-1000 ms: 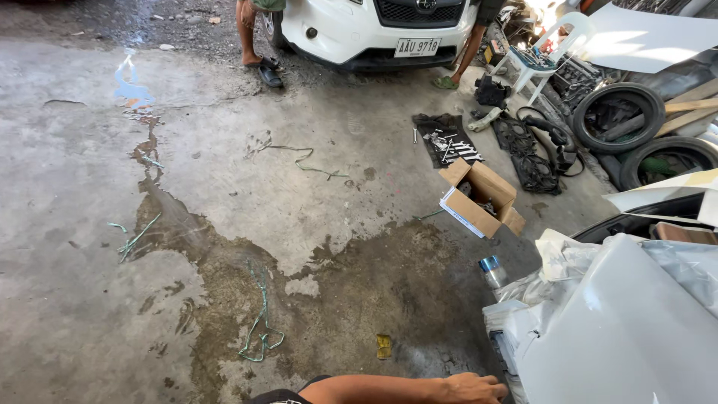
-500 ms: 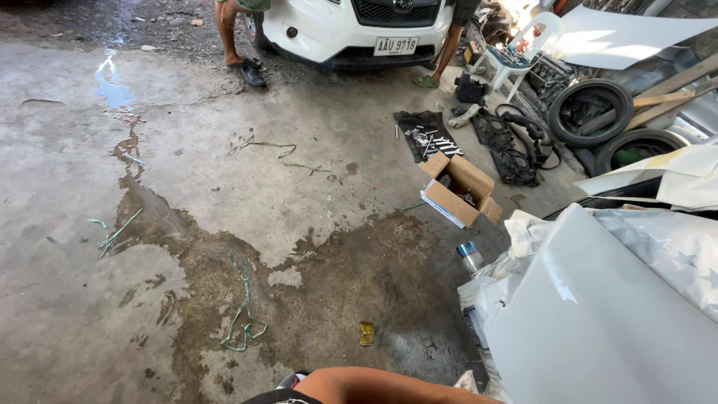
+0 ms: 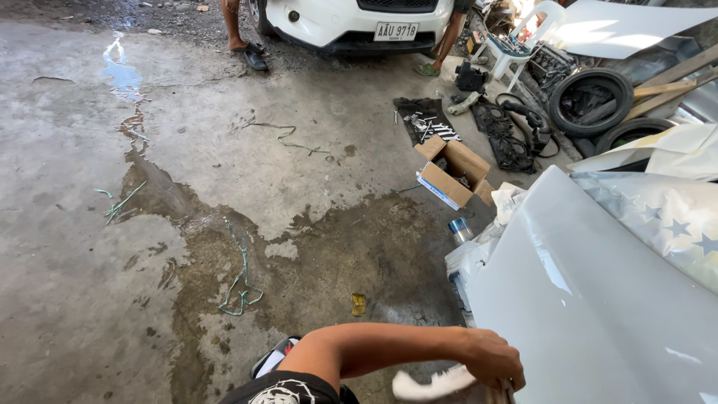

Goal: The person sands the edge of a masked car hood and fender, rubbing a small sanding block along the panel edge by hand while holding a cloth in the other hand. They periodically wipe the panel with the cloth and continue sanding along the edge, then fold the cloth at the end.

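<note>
Head view, the only one. Reached across from the lower left with the right hand, grip closed over the near end of a white cloth. Pinched the cloth between curled fingers and palm, with its loose end trailing leftward past the wrist. No sight of the left hand anywhere in the frame.

Pressed up against the lower edge of a large white car panel, tilted and filling the right side of the picture. Lay right at the grip, that edge: touching or all but touching the knuckles, with the broad face of the panel rising up and away to the right. Hard to tell exactly where cloth met metal, so low in the frame.

Judged best handled with the cloth folded flat under the fingers rather than bunched, pressure kept even, strokes run along the edge and not across it, and the trailing end tucked in, clear of the wet concrete floor.

Round about: a metal can just beside the panel's far corner, an open cardboard box beyond it, a green wire in the damp patch. Well apart, a white car, tyres and another person's legs.
</note>
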